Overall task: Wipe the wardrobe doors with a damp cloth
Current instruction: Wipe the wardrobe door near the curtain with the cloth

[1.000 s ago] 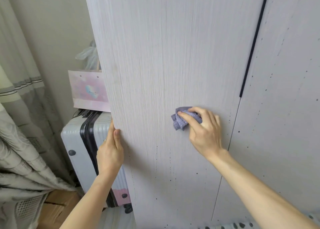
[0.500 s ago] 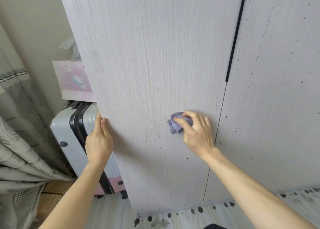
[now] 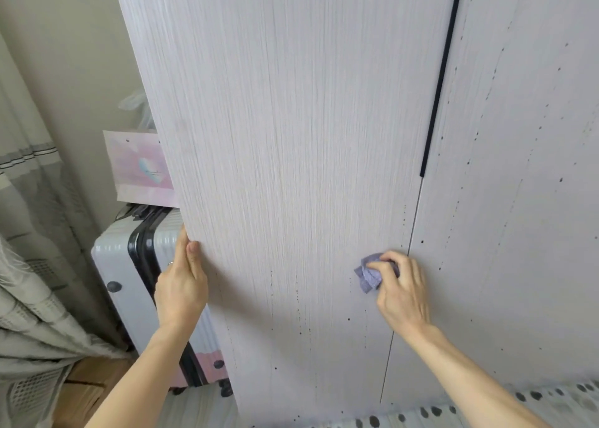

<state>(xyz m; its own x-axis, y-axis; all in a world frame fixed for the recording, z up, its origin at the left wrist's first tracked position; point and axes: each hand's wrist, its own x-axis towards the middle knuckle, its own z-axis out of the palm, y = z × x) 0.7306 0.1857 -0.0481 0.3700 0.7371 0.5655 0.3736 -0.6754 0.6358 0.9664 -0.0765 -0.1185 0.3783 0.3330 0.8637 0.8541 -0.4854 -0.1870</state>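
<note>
Both hands are on the wardrobe's left door [image 3: 291, 136]. The left hand [image 3: 181, 285] grips that door's outer edge, thumb lying on the front face and fingers wrapped out of sight behind it. The right hand [image 3: 402, 295] holds a bunched lilac cloth [image 3: 368, 275] under curled fingers and presses it against the panel, low down and just beside the thin seam where the right door [image 3: 518, 168] begins.

The cloth is small, crumpled and nubbly, and only its left part shows past the fingertips. Both doors are pale grey-white with a fine vertical grain. Small dark specks dot the lower part of the left door, below and around the cloth, and more run in loose lines down the right door. A slim black handle strip [image 3: 437, 87] runs along the seam above the right hand.

Behind the left hand stands a pale suitcase [image 3: 113, 265] with a black band, a pink paper bag [image 3: 139, 165] on top, and a grey curtain [image 3: 29, 265] further left.
</note>
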